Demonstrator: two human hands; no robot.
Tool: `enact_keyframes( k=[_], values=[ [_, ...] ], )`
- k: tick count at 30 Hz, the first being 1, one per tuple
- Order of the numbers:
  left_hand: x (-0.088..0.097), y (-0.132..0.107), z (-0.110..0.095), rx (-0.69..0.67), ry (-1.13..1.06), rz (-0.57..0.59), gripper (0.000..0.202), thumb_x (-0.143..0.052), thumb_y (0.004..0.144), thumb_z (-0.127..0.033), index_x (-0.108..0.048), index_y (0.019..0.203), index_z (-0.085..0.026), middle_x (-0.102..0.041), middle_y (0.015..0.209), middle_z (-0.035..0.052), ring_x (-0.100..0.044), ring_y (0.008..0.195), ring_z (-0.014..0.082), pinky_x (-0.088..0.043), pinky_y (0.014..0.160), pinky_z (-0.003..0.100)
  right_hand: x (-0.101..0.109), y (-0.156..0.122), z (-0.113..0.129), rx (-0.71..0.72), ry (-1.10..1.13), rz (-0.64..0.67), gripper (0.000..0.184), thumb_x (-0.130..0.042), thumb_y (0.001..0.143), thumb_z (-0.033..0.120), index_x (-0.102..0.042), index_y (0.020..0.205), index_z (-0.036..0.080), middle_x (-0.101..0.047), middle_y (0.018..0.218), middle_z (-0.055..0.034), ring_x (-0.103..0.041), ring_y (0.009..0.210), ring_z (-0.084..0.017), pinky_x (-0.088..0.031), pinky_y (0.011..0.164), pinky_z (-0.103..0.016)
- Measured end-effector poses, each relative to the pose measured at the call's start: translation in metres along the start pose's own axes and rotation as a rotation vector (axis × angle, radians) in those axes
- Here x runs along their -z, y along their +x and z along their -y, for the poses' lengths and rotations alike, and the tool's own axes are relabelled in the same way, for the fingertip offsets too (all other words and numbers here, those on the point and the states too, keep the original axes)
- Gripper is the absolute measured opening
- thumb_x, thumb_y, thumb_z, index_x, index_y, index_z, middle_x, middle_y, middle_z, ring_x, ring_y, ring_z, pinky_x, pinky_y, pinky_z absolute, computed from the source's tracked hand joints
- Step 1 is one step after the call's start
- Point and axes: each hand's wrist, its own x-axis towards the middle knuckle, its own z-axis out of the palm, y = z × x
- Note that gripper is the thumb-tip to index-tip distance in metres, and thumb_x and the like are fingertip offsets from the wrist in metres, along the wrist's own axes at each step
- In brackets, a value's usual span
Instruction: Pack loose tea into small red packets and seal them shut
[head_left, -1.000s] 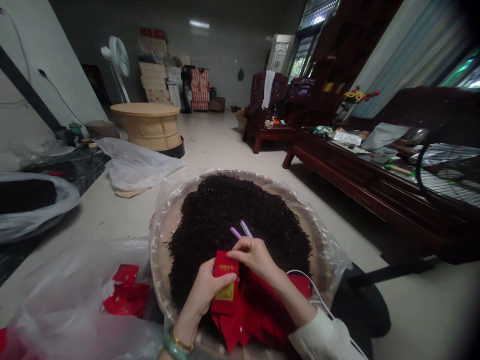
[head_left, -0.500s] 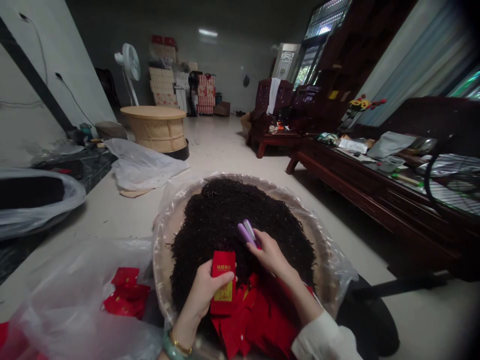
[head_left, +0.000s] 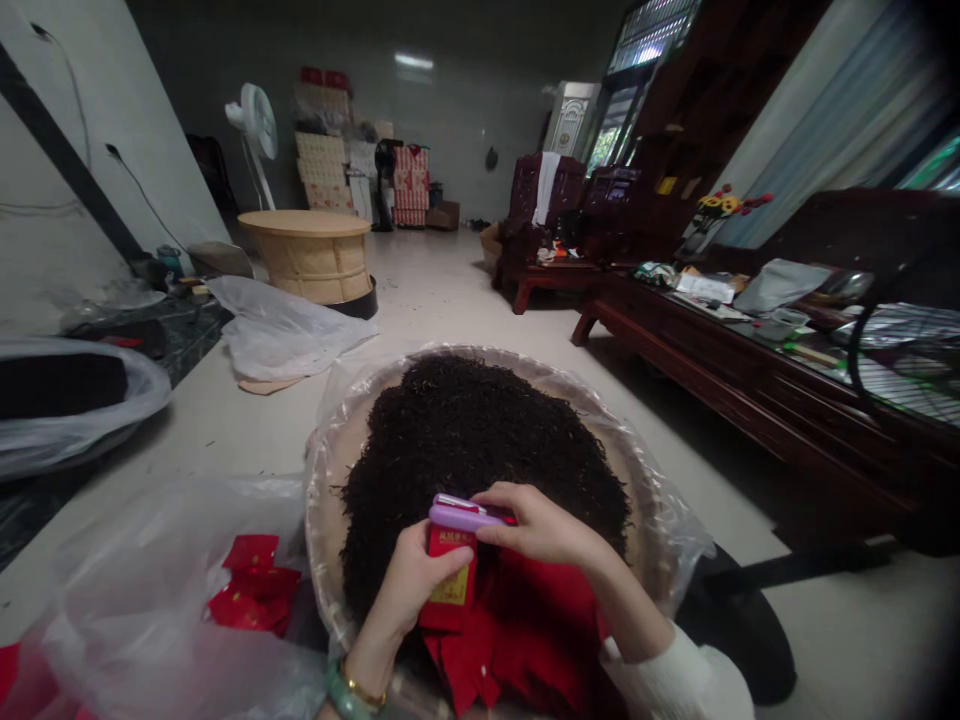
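My left hand (head_left: 420,575) is closed around a red paper packet (head_left: 450,575) with gold lettering and a yellow panel, held upright over the near side of the basket. A purple stapler (head_left: 463,514) is gripped in my right hand (head_left: 529,520), its jaws across the packet's top edge. Below my hands, more red packets (head_left: 525,640) are heaped on dark, twisted tea leaves (head_left: 480,430). The leaves fill a wide round basket (head_left: 652,490) lined with clear plastic.
At left, several red packets (head_left: 255,585) lie on a clear plastic bag (head_left: 150,600). A second plastic-lined basket (head_left: 150,390) holds dark leaves. Beyond are a wicker drum table (head_left: 307,255), a white fan (head_left: 257,120) and stacked boxes (head_left: 324,170). A dark wooden bench (head_left: 690,360) stands right.
My right hand has brought the stapler left and down from above the leaves onto the packet's top edge. My left hand stays nearly in place with the packet.
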Motion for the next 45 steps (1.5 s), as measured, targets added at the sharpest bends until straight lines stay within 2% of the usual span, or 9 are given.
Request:
enact_keyframes(
  k=[6, 14, 19, 24, 29, 33, 38, 41, 45],
  values=[
    [0.000, -0.001, 0.001, 0.023, 0.009, -0.043, 0.043, -0.085, 0.048, -0.032, -0.068, 0.082, -0.011, -0.070, 0.068, 0.0023, -0.063, 0.060, 0.0165, -0.049, 0.060, 0.027, -0.008, 0.001, 0.001, -0.043, 0.054, -0.070, 0.026, -0.064, 0.080, 0.023, -0.072, 0.105, 0.018, -0.071, 0.097, -0.0072, -0.063, 0.086, -0.022, -0.045, 0.075, -0.031],
    [0.006, 0.006, 0.015, 0.000, 0.047, -0.007, 0.048, -0.084, 0.051, -0.038, -0.068, 0.087, -0.011, -0.072, 0.072, 0.0054, -0.064, 0.062, 0.0183, -0.050, 0.061, 0.029, -0.008, 0.002, 0.003, 0.020, 0.037, -0.057, 0.022, -0.062, 0.084, 0.026, -0.072, 0.103, 0.018, -0.071, 0.094, -0.0071, -0.062, 0.085, -0.022, -0.044, 0.075, -0.030],
    [0.005, 0.003, 0.008, 0.004, 0.060, -0.012, 0.044, -0.083, 0.051, -0.033, -0.069, 0.086, -0.011, -0.072, 0.072, 0.0052, -0.065, 0.062, 0.0188, -0.050, 0.063, 0.030, -0.006, 0.000, 0.001, 0.024, 0.022, -0.049, 0.023, -0.061, 0.084, 0.026, -0.071, 0.104, 0.019, -0.069, 0.094, -0.0062, -0.062, 0.084, -0.021, -0.044, 0.076, -0.029],
    [0.001, -0.001, -0.002, -0.038, 0.127, -0.002, 0.039, -0.082, 0.050, -0.024, -0.072, 0.085, -0.012, -0.075, 0.080, 0.0057, -0.067, 0.073, 0.0216, -0.051, 0.071, 0.031, -0.003, -0.003, -0.002, 0.005, 0.004, -0.015, 0.037, -0.071, 0.074, 0.029, -0.068, 0.110, 0.018, -0.068, 0.098, -0.0067, -0.061, 0.085, -0.021, -0.046, 0.074, -0.029],
    [-0.002, -0.003, -0.002, 0.014, 0.115, 0.013, 0.038, -0.082, 0.050, -0.023, -0.071, 0.085, -0.012, -0.074, 0.076, 0.0045, -0.066, 0.068, 0.0210, -0.051, 0.065, 0.030, -0.006, -0.001, 0.001, 0.008, 0.082, -0.041, 0.025, -0.066, 0.080, 0.024, -0.071, 0.104, 0.019, -0.070, 0.097, -0.0066, -0.063, 0.088, -0.022, -0.045, 0.079, -0.031],
    [-0.003, -0.003, -0.002, 0.046, 0.086, 0.006, 0.041, -0.084, 0.049, -0.029, -0.069, 0.083, -0.011, -0.072, 0.072, 0.0043, -0.066, 0.065, 0.0200, -0.051, 0.063, 0.029, -0.010, 0.001, 0.002, 0.032, 0.046, -0.065, 0.022, -0.063, 0.082, 0.023, -0.072, 0.102, 0.019, -0.070, 0.092, -0.0060, -0.063, 0.085, -0.022, -0.043, 0.076, -0.029],
    [-0.005, -0.003, -0.008, -0.076, -0.119, -0.069, 0.052, -0.077, 0.062, -0.050, -0.066, 0.098, -0.015, -0.073, 0.092, 0.0073, -0.067, 0.075, 0.0192, -0.050, 0.069, 0.027, -0.010, 0.001, 0.003, 0.034, 0.022, -0.057, 0.022, -0.061, 0.085, 0.025, -0.072, 0.103, 0.020, -0.069, 0.091, -0.0062, -0.062, 0.083, -0.021, -0.044, 0.075, -0.029],
    [-0.006, -0.001, -0.012, -0.088, -0.161, -0.081, 0.050, -0.072, 0.066, -0.055, -0.066, 0.094, -0.014, -0.073, 0.086, 0.0069, -0.065, 0.064, 0.0162, -0.050, 0.066, 0.027, -0.010, 0.002, 0.004, 0.027, 0.032, -0.053, 0.024, -0.061, 0.084, 0.023, -0.072, 0.105, 0.019, -0.069, 0.092, -0.0066, -0.062, 0.084, -0.021, -0.044, 0.076, -0.029],
    [-0.007, 0.001, -0.011, -0.094, -0.167, -0.084, 0.047, -0.073, 0.066, -0.054, -0.066, 0.089, -0.014, -0.071, 0.078, 0.0045, -0.060, 0.055, 0.0126, -0.048, 0.061, 0.025, -0.011, 0.002, 0.005, 0.016, 0.053, -0.054, 0.024, -0.062, 0.083, 0.022, -0.072, 0.105, 0.018, -0.069, 0.093, -0.0070, -0.062, 0.086, -0.021, -0.044, 0.076, -0.029]
  ],
)
